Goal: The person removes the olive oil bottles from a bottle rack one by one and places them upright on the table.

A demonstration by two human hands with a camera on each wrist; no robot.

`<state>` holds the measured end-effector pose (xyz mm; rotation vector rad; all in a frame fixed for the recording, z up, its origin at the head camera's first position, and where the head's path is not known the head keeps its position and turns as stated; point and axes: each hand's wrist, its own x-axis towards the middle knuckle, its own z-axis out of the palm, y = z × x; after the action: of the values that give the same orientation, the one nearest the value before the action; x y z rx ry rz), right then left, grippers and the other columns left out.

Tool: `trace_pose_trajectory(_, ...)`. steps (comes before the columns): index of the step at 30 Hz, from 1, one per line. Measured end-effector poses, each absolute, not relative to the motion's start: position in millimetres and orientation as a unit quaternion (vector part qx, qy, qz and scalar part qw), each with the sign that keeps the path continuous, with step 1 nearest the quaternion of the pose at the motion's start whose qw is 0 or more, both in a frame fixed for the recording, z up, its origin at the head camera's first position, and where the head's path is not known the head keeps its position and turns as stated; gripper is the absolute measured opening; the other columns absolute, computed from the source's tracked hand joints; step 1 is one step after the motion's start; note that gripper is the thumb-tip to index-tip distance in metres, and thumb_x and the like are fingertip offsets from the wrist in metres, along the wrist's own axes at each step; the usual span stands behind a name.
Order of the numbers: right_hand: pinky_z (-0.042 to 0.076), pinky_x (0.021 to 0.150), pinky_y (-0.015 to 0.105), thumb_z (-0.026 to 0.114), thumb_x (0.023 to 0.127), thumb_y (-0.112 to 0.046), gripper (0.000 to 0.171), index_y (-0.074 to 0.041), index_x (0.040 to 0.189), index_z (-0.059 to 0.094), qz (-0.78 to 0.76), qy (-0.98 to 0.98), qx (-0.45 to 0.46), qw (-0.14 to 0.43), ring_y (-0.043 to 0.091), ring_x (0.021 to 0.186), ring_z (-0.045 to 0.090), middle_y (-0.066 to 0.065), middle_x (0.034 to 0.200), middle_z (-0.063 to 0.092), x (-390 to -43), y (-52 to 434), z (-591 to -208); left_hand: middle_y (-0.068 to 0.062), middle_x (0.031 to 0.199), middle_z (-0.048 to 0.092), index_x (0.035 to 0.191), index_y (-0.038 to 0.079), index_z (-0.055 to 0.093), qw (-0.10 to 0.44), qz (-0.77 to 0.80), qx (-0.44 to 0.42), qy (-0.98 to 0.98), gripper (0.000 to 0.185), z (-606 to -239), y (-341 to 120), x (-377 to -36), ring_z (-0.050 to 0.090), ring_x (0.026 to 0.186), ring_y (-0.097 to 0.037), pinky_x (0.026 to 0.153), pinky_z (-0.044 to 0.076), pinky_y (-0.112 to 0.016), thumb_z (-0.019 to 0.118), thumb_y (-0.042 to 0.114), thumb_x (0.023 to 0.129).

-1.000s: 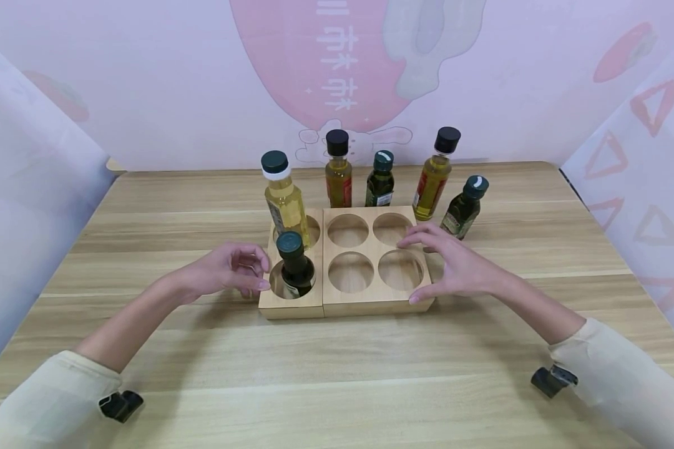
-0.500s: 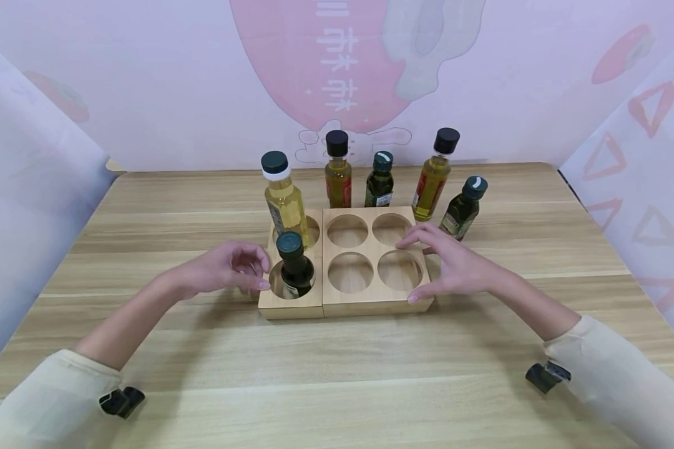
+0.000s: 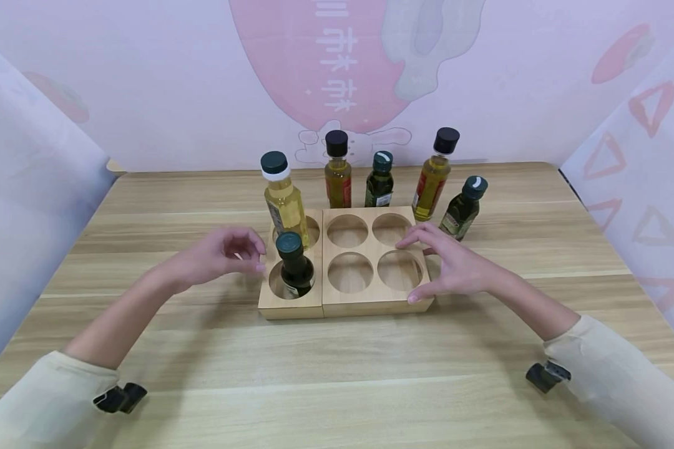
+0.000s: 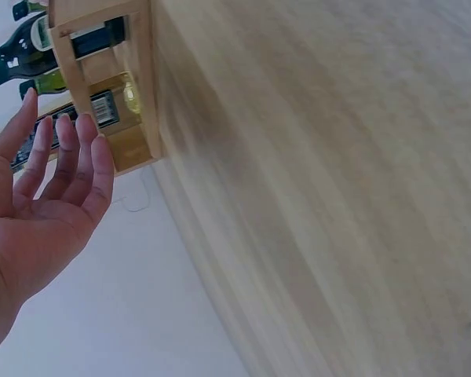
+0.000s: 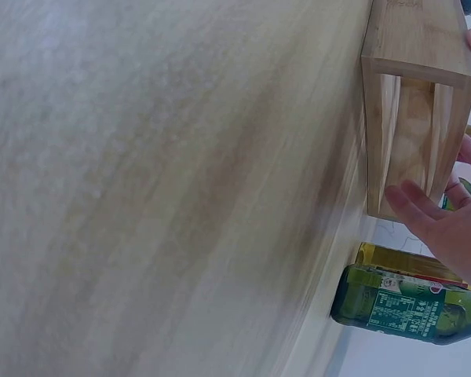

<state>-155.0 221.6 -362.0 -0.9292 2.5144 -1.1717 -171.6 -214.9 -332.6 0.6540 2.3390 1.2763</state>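
Left hand [image 3: 224,254] lifted off the wooden rack [image 3: 345,299], loosely spread, empty. Right hand [image 3: 455,265] rests relaxed on rack's right edge. Rack looks stiff, light; grasp both sides

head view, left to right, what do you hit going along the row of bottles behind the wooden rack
Tall pale-yellow bottle → amber bottle with black cap → dark green bottle → golden bottle with black cap → small dark green bottle

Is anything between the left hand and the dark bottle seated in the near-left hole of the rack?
Nothing visible. The left hand hangs open just left of the dark bottle, with only a bare gap between its fingers and the bottle.
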Motion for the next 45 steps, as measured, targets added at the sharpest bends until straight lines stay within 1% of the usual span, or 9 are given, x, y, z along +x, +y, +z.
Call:
trace_pose_trajectory(3,0.045,0.106,0.064,0.097,0.072,-0.024,0.076,-0.004,0.134,0.059,-0.400,0.853,-0.317,0.107,0.035,0.135,0.044,0.020,0.144,0.044,-155,222,-362,-0.009,0.095,0.063,0.105,-0.003,0.064,0.178,0.459,0.235,0.838,0.023,-327,-212,-169,0.059,0.089,-0.020,0.075,0.051,-0.025,0.079,0.006,0.091)
trace_pose_trajectory(9,0.046,0.106,0.064,0.097,0.072,-0.024,0.076,-0.004,0.134,0.059,-0.399,0.854,-0.318,0.103,0.035,0.134,0.045,0.020,0.143,0.045,-154,222,-363,-0.009,0.095,0.065,0.103,-0.002,0.066,0.165,0.458,0.235,0.842,0.021,-322,-208,-165,0.061,0.089,-0.020,0.075,0.053,-0.025,0.081,0.006,0.090)
trace_pose_trajectory(13,0.046,0.106,0.064,0.098,0.071,-0.025,0.076,-0.004,0.134,0.059,-0.398,0.854,-0.318,0.102,0.035,0.134,0.045,0.020,0.143,0.045,-154,222,-363,-0.012,0.100,0.068,0.103,0.002,0.069,0.154,0.456,0.243,0.842,0.019,-322,-205,-164,0.064,0.093,-0.020,0.079,0.055,-0.025,0.081,0.004,0.089)
trace_pose_trajectory(18,0.046,0.105,0.064,0.097,0.071,-0.025,0.076,-0.005,0.134,0.059,-0.397,0.855,-0.319,0.100,0.035,0.133,0.046,0.019,0.143,0.046,-154,222,-363,-0.017,0.107,0.072,0.108,0.000,0.072,0.134,0.466,0.269,0.832,0.021,-322,-203,-164,0.070,0.096,-0.017,0.082,0.058,-0.025,0.080,-0.001,0.089)
trace_pose_trajectory(25,0.047,0.105,0.062,0.098,0.070,-0.026,0.078,-0.006,0.134,0.059,-0.392,0.856,-0.322,0.097,0.033,0.133,0.046,0.019,0.143,0.046,-155,223,-364,-0.008,0.110,0.075,0.119,-0.006,0.068,0.121,0.516,0.316,0.787,0.036,-319,-198,-163,0.073,0.098,-0.022,0.087,0.060,-0.028,0.079,-0.010,0.085)
trace_pose_trajectory(29,0.048,0.104,0.062,0.098,0.070,-0.027,0.078,-0.006,0.135,0.059,-0.388,0.857,-0.325,0.096,0.033,0.133,0.047,0.020,0.143,0.046,-155,223,-364,-0.002,0.114,0.075,0.124,-0.008,0.066,0.114,0.532,0.333,0.770,0.042,-318,-193,-162,0.073,0.102,-0.020,0.089,0.059,-0.028,0.079,-0.010,0.085)
trace_pose_trajectory(35,0.048,0.104,0.063,0.098,0.071,-0.025,0.077,-0.004,0.134,0.059,-0.393,0.854,-0.326,0.097,0.035,0.133,0.046,0.022,0.143,0.045,-156,223,-364,-0.004,0.112,0.075,0.126,-0.009,0.065,0.104,0.556,0.329,0.756,0.045,-317,-184,-160,0.072,0.104,-0.016,0.092,0.059,-0.028,0.081,-0.009,0.084)
trace_pose_trajectory(41,0.047,0.104,0.063,0.098,0.071,-0.024,0.076,-0.005,0.134,0.059,-0.396,0.854,-0.322,0.101,0.035,0.133,0.046,0.021,0.143,0.045,-156,223,-365,-0.001,0.112,0.076,0.126,-0.012,0.063,0.116,0.577,0.318,0.743,0.047,-318,-177,-159,0.073,0.103,-0.016,0.091,0.059,-0.029,0.081,-0.011,0.083)
trace_pose_trajectory(45,0.047,0.105,0.063,0.098,0.071,-0.024,0.077,-0.005,0.134,0.058,-0.397,0.853,-0.323,0.101,0.035,0.133,0.046,0.018,0.143,0.046,-156,223,-364,-0.002,0.117,0.075,0.128,-0.012,0.063,0.127,0.582,0.319,0.737,0.047,-318,-174,-160,0.073,0.105,-0.016,0.092,0.059,-0.029,0.081,-0.008,0.084)
